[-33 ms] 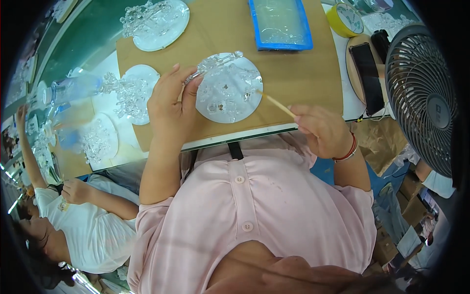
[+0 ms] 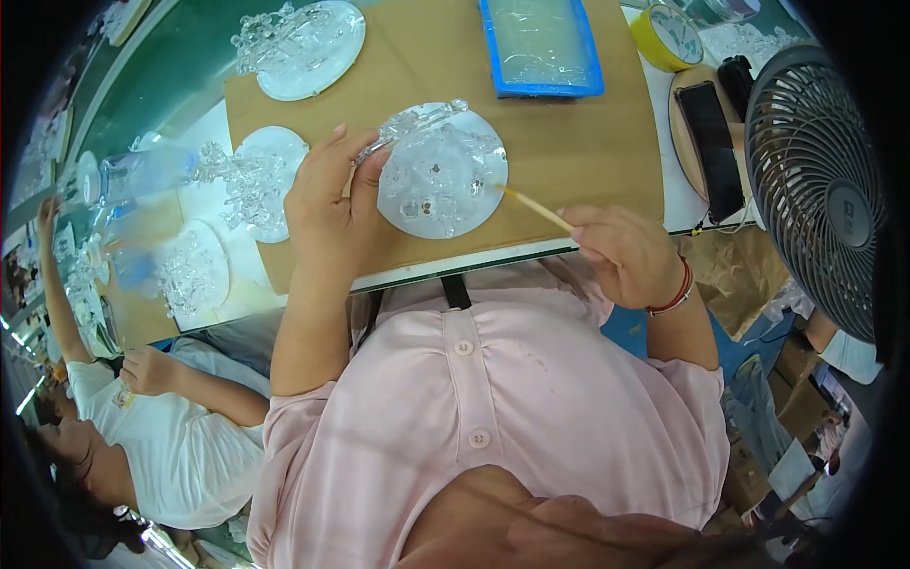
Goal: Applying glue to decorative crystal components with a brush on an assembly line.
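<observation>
In front of me lies a round white plate point(image 2: 444, 213) bearing small clear pieces and a few with dark or golden spots. My left hand point(image 2: 330, 194) is at its left edge, thumb and fingers closed on one end of a long clear ornament point(image 2: 417, 121), which slants across the plate's far side. My right hand point(image 2: 621, 251) pinches a thin wooden stick point(image 2: 540, 207) between thumb and fingers. The stick's darker tip is by the plate's right side, near the clear pieces; whether it touches them I cannot tell.
Brown cardboard point(image 2: 569, 152) covers my part of the table. A blue-rimmed tray point(image 2: 545, 93), yellow tape roll point(image 2: 666, 38), black phone point(image 2: 711, 152) and fan point(image 2: 844, 199) stand farther right. Plates point(image 2: 308, 81) with clear pieces lie left, near a bottle point(image 2: 142, 175) and a co-worker point(image 2: 180, 436).
The stick's tip has shifted slightly toward me, with my right hand almost in place. My left hand and the clear ornament look nearly unmoved.
</observation>
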Tool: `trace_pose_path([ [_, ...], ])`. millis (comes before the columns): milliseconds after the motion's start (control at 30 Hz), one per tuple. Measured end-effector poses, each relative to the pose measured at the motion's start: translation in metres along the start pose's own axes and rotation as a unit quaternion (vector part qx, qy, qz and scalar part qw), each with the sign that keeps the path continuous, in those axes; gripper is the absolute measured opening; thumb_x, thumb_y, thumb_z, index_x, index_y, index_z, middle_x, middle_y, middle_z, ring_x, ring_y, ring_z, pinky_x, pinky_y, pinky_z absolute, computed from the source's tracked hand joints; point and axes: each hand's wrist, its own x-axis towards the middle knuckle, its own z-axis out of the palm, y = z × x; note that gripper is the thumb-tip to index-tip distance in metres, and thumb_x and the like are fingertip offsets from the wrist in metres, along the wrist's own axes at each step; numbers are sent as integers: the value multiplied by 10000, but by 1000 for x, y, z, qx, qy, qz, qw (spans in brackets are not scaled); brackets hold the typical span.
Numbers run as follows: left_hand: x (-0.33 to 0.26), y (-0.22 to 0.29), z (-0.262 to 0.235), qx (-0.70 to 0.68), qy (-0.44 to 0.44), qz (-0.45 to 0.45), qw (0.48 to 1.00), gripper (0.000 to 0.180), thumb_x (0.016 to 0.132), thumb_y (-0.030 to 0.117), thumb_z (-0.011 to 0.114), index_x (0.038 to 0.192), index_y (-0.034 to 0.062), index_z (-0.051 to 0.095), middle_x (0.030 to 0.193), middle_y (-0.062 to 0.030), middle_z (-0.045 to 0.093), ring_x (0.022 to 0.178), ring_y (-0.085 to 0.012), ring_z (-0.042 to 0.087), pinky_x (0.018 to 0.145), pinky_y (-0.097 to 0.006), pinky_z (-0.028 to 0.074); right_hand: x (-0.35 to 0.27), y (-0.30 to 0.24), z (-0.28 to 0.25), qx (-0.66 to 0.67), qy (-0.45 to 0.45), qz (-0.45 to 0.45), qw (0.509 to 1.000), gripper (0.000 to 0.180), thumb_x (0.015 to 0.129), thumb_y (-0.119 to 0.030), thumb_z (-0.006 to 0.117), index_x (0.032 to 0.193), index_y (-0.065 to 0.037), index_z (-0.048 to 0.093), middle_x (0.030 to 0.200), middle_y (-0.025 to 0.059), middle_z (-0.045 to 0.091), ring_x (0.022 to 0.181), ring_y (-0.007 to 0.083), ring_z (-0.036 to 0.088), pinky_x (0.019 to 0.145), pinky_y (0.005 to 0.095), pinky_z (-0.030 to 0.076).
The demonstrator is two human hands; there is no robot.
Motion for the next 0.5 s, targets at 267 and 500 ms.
trace_pose_path([
  [267, -2, 2, 1, 2, -1, -23, 1000, 146, 827, 124, 689, 957, 59, 667, 932, -95, 683, 998, -313, 640, 794, -362, 511, 10, 12, 4, -8, 58, 16, 998, 160, 852, 23, 542, 1000, -29, 515, 976, 192, 639, 795, 330, 650, 668, 363, 521],
  [500, -2, 3, 1, 2, 2, -27, 1000, 142, 827, 128, 693, 948, 58, 669, 933, -92, 685, 1003, -314, 639, 801, -360, 508, 1, 3, 1, 31, 15, 2, 999, 157, 832, 46, 555, 973, -15, 527, 940, 184, 644, 804, 322, 655, 683, 363, 525],
])
